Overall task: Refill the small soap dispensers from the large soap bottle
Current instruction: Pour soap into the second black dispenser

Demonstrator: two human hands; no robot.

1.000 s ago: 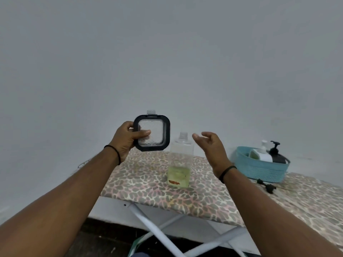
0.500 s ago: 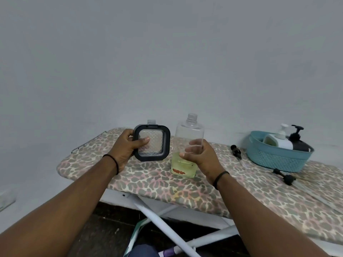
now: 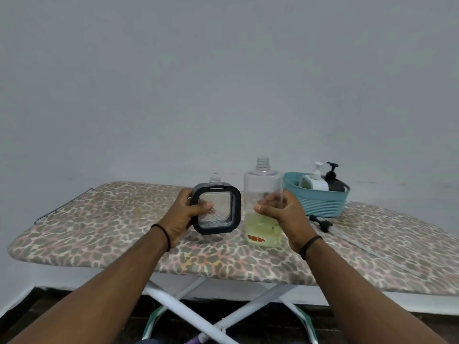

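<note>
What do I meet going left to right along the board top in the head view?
Left hand → square black-framed dispenser → large clear soap bottle → right hand → black pump head → teal basket holding a white pump bottle and a black one.

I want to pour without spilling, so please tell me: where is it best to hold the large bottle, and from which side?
Grip the large bottle round its clear middle, above the yellow soap, coming from the right, where the right hand already is. Its walls there are straight and bare, it stands upright with the neck open, and the left hand with the small dispenser blocks the other side.
</note>
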